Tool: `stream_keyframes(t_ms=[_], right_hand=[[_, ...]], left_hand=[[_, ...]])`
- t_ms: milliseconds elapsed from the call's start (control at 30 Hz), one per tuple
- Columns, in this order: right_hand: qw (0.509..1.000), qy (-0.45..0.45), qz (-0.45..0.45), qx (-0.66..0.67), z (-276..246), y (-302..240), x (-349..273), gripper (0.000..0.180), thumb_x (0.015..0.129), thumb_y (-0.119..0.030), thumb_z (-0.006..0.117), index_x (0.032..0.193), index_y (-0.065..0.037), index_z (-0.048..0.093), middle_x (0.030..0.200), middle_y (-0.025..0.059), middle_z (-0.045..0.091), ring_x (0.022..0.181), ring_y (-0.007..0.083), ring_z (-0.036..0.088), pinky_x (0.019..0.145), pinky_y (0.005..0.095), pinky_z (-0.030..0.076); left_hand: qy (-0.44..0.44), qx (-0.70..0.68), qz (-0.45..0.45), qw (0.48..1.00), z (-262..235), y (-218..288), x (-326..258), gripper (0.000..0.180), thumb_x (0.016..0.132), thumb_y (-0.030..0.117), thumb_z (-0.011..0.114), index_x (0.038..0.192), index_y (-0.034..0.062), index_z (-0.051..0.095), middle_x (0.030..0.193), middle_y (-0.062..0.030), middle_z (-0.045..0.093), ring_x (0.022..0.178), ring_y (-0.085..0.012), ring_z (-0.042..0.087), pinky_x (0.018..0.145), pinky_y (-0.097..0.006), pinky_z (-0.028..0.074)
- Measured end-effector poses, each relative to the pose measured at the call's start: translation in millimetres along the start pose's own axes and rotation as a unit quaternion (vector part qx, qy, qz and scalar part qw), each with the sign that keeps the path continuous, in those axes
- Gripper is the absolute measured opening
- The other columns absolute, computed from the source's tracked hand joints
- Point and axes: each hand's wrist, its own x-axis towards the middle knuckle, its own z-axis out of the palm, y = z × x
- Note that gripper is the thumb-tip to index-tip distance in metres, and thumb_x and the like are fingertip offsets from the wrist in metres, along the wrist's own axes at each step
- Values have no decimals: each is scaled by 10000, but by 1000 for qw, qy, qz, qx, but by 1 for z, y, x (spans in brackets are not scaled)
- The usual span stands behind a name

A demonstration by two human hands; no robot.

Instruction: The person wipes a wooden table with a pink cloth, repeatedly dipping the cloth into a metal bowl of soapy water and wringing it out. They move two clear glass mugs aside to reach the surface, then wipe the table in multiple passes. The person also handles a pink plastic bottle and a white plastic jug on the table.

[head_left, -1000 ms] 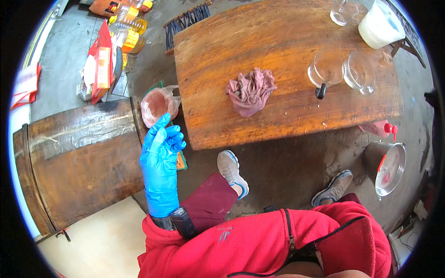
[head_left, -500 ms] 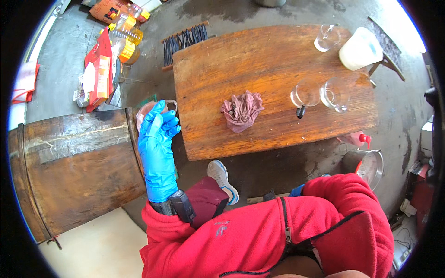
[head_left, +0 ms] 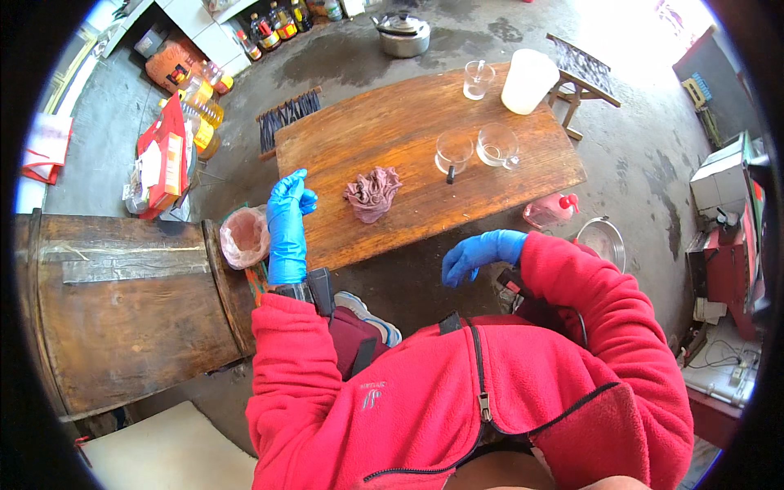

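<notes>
My left hand (head_left: pixel 287 233), in a blue glove, is raised at the left end of the wooden table (head_left: pixel 343 131). Its fingers are loosely bent and nothing shows in them. Beside it, a small bin with a pale plastic liner (head_left: pixel 245 238) stands between the table and a wooden cabinet. My right hand (head_left: pixel 482 255), gloved too, hangs bent at the wrist in front of the table's near edge, fingers apart and holding nothing visible. A crumpled mauve cloth (head_left: pixel 373 194) lies on the tabletop between the hands. Further right are two clear glass cups (head_left: pixel 454 153), one with a dark handle.
Another glass cup (head_left: pixel 478 80) and a whitish pitcher (head_left: pixel 529 82) stand at the table's far right. A pink bottle (head_left: pixel 549 211) and a metal basin (head_left: pixel 602 242) sit beyond the near right corner. The cabinet (head_left: pixel 131 306) flanks my left; a kettle (head_left: pixel 403 37) rests on the floor behind.
My right hand has come out from beside my jacket into view. My left hand has moved slightly right, off the bin. The whole view has shifted, showing more floor beyond the table.
</notes>
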Motion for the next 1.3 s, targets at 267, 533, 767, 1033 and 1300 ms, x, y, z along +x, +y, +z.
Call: stream_keyframes(t_ms=[267, 533, 767, 1033, 1300], right_hand=[[978, 202, -62, 0, 13, -20, -115, 182, 903, -259, 637, 970, -94, 671, 838, 21, 682, 769, 120, 633, 685, 285, 516], [919, 350, -68, -168, 13, -66, -129, 176, 831, -238, 651, 885, -73, 679, 760, 92, 667, 704, 218, 645, 666, 348, 508], [830, 352, -77, -426, 9, -48, -74, 224, 826, -291, 613, 913, -88, 654, 880, 179, 675, 869, 402, 651, 727, 494, 520], [775, 367, -225, -462, 24, -36, -74, 181, 819, -271, 621, 849, -93, 628, 797, 157, 635, 790, 369, 644, 678, 462, 518], [757, 387, -220, -478, 27, -43, -77, 174, 809, -275, 644, 868, -112, 639, 799, 154, 651, 770, 374, 655, 668, 472, 527]], left_hand=[[136, 77, -22, 987, -23, -13, -6, 387, 976, 412, 540, 903, 58, 678, 526, -2, 462, 410, -119, 444, 403, -271, 401], [68, 102, -13, 992, -3, -55, 8, 249, 952, 283, 550, 1039, 81, 668, 668, -73, 614, 594, -183, 598, 556, -322, 488], [-157, 523, 128, 828, 44, -133, 6, 796, 821, 154, 731, 1506, 281, 344, 1533, -202, 325, 1385, -371, 355, 1133, -424, 329], [-84, 546, 185, 813, 127, -173, -4, 741, 725, 155, 763, 1399, 306, 493, 1438, -180, 428, 1175, -433, 493, 1015, -467, 430], [-267, 337, -37, 902, 191, -127, -78, 339, 865, 222, 702, 1147, 45, 638, 1194, -199, 613, 1080, -351, 596, 914, -414, 475]])
